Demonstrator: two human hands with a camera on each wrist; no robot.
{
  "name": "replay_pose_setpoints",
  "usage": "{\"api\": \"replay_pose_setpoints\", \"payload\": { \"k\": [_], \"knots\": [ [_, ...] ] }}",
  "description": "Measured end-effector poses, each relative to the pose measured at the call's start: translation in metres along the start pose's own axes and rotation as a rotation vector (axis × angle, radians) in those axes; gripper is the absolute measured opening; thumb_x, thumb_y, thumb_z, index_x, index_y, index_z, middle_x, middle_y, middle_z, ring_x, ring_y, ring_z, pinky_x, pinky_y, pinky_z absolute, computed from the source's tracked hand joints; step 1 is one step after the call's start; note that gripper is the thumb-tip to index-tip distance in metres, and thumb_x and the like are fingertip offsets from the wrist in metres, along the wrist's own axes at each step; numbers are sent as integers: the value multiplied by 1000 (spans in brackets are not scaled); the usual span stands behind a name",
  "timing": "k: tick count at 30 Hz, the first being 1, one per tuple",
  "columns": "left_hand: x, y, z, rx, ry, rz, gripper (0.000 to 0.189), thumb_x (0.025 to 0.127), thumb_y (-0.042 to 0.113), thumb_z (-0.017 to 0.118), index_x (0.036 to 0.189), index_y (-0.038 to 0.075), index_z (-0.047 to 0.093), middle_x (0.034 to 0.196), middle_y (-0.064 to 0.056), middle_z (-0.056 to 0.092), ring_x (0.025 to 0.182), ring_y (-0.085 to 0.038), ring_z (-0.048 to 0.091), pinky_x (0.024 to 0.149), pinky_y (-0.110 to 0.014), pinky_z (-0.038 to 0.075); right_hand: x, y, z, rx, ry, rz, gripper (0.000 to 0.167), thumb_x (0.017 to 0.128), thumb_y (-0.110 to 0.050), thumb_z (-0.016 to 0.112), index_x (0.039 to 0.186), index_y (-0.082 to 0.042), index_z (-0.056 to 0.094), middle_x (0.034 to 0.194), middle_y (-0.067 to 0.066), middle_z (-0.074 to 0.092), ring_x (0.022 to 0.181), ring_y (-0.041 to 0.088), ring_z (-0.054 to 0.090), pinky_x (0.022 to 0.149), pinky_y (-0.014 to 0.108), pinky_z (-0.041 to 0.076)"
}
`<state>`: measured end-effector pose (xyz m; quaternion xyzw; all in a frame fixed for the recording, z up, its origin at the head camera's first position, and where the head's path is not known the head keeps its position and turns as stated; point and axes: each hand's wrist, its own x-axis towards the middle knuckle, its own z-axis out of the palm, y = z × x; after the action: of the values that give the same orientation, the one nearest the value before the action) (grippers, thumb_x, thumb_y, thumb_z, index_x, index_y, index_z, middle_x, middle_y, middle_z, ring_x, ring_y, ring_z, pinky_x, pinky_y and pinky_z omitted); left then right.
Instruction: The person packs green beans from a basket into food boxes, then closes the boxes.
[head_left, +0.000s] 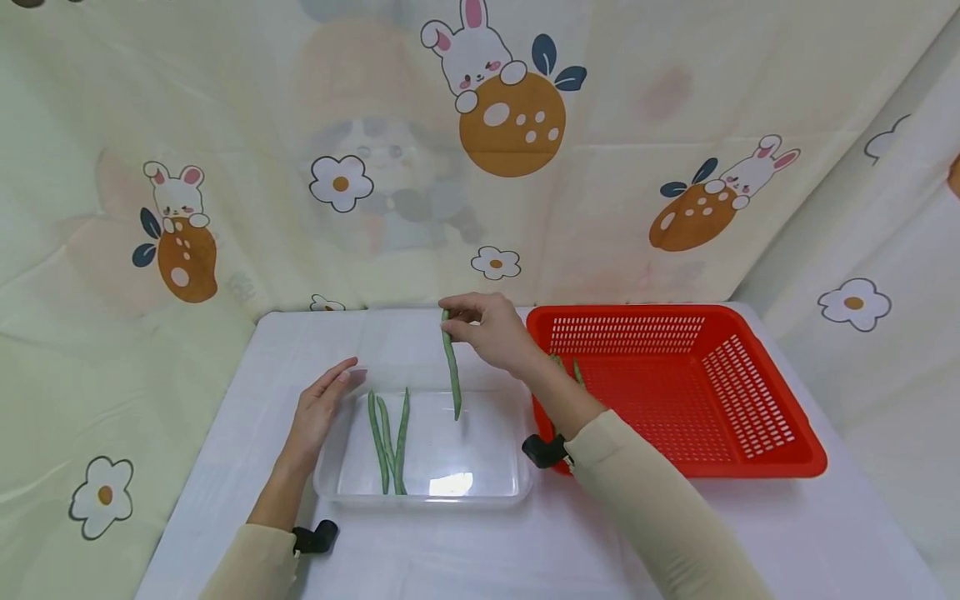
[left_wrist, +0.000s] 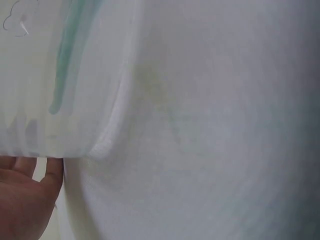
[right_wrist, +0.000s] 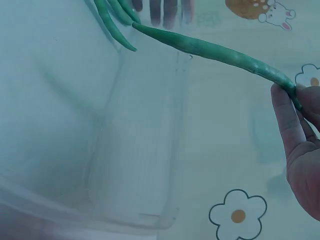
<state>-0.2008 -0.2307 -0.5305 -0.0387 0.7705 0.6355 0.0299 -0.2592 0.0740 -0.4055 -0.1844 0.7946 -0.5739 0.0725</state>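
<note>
Near the middle of the head view, the right hand (head_left: 491, 333) pinches a green bean (head_left: 452, 367) by its upper end between thumb and fingers. The bean hangs down over a clear plastic box (head_left: 427, 501). In the right wrist view it slants from the upper left to the fingers at the right edge.

Three more beans (head_left: 402, 429) lie lengthwise in the left half of the box, lower centre of the head view. The left hand (head_left: 321, 408) rests against the box's left side, its fingers extended and not curled round anything.

At right, a red basket (head_left: 637, 310) stands on the white tabletop (head_left: 225, 467) beside the box; a few beans (head_left: 578, 372) in its left part are partly hidden by the right forearm. A cloth (head_left: 600, 208) printed with rabbits and flowers fills the upper frame.
</note>
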Motion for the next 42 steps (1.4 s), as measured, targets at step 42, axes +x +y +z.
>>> {"api": "replay_pose_setpoints", "payload": {
  "k": [42],
  "knots": [
    [1, -3, 0, -20, -1, 27, 51, 110, 45, 48, 153, 19, 52, 149, -15, 61, 148, -26, 48, 129, -53, 23, 12, 29, 80, 98, -128, 69, 25, 97, -2, 72, 122, -2, 71, 100, 10, 69, 85, 14, 72, 81, 33, 64]
  ]
}}
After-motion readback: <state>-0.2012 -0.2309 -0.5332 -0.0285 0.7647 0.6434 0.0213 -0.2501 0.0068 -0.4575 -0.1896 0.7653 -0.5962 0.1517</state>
